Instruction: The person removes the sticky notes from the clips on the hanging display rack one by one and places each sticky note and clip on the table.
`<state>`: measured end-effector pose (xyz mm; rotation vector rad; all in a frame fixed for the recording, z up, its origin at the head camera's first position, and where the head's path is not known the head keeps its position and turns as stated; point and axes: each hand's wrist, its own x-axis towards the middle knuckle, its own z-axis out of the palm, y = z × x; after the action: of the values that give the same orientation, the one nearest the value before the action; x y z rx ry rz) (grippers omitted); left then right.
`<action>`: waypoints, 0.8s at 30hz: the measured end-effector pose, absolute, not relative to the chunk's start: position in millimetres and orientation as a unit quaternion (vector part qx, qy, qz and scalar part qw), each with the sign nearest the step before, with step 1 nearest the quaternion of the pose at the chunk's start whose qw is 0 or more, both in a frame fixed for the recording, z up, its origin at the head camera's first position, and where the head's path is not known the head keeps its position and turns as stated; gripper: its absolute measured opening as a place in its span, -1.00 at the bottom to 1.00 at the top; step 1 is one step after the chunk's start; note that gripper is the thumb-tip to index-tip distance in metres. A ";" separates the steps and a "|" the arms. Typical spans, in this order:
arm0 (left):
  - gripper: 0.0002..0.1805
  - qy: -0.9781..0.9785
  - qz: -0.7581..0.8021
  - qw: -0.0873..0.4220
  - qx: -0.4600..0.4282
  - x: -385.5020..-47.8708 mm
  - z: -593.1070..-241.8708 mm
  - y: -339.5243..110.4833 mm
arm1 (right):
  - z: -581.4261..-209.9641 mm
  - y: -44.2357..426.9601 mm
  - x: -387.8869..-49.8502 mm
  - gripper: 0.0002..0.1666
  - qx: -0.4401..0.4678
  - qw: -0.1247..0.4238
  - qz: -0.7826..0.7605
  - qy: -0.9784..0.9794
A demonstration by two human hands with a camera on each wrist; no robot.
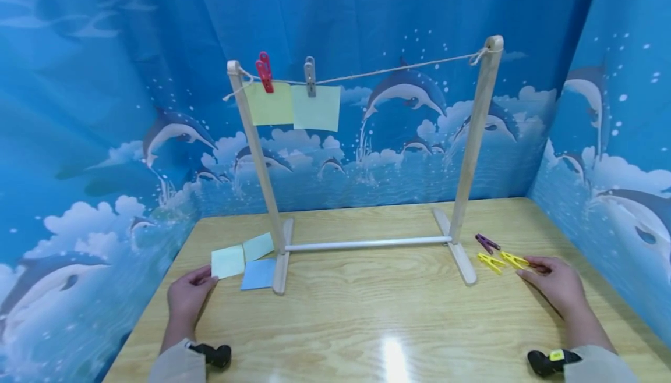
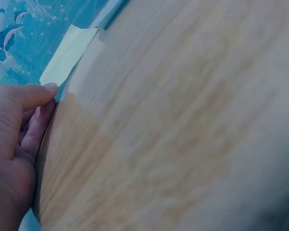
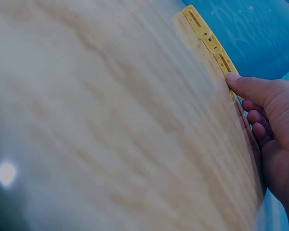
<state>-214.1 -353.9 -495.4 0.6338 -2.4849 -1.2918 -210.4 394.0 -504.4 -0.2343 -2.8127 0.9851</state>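
Note:
On the left of the table, my left hand point(image 1: 189, 297) pinches a pale green sticky note point(image 1: 228, 262) by its lower left corner. The left wrist view shows the thumb on the edge of this note point(image 2: 67, 55). Another pale green note point(image 1: 258, 247) and a blue note point(image 1: 258, 274) lie beside it. At the right, my right hand point(image 1: 558, 285) pinches the end of a yellow clothespin point(image 1: 514, 259), its thumb on top in the right wrist view. A second yellow clothespin point(image 1: 491, 263) and a dark purple one point(image 1: 487, 243) lie just left of it.
A wooden stand point(image 1: 474, 138) with a string point(image 1: 388, 71) across its top stands mid-table. From the string hang a yellow note point(image 1: 272, 106) under a red clothespin point(image 1: 264, 73) and a pale green note point(image 1: 317, 112) under a grey one point(image 1: 310, 74). Dolphin-print curtains point(image 1: 335, 16) surround the table.

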 end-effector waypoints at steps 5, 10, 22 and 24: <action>-0.57 -0.859 -0.442 0.132 0.223 -214.7 -496.2 -353.5 | -504.1 393.3 -210.3 -0.20 -0.075 0.081 0.328 -0.938; -0.54 -0.855 -0.449 0.131 0.222 -212.9 -495.3 -353.8 | -502.9 394.9 -209.1 -0.15 -0.078 0.085 0.338 -0.934; -0.53 -0.798 -0.532 0.164 0.231 -210.1 -492.7 -354.4 | -499.8 403.8 -205.8 -0.05 -0.119 0.057 0.421 -0.898; -0.51 -0.792 -0.542 0.158 0.232 -208.4 -489.9 -352.3 | -498.7 403.7 -204.8 -0.07 -0.131 0.062 0.445 -0.884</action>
<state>-208.4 -352.3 -489.9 0.6622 -2.2657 -1.5514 -204.8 403.7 -498.7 -0.3955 -2.6713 1.3448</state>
